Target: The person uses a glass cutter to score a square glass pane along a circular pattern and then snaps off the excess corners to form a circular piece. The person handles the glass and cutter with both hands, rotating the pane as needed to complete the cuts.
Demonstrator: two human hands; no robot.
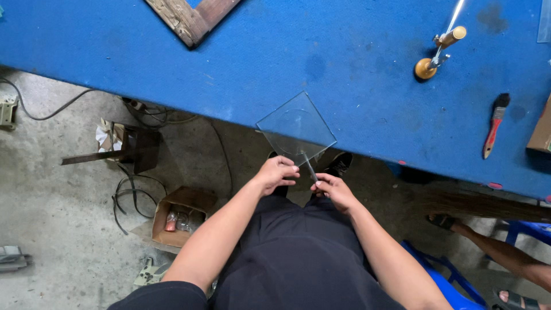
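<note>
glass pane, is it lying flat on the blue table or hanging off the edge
Hanging off. The glass pane lies partly on the blue table; its near corner juts past the edge, where the left hand and right hand grip it.

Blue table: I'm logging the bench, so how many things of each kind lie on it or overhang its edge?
Glass pane, held by left hand and right hand: 1
Paintbrush: 1
Brass-handled tool: 1
Wooden frame: 1
Cardboard box: 1
Total: 5
</note>
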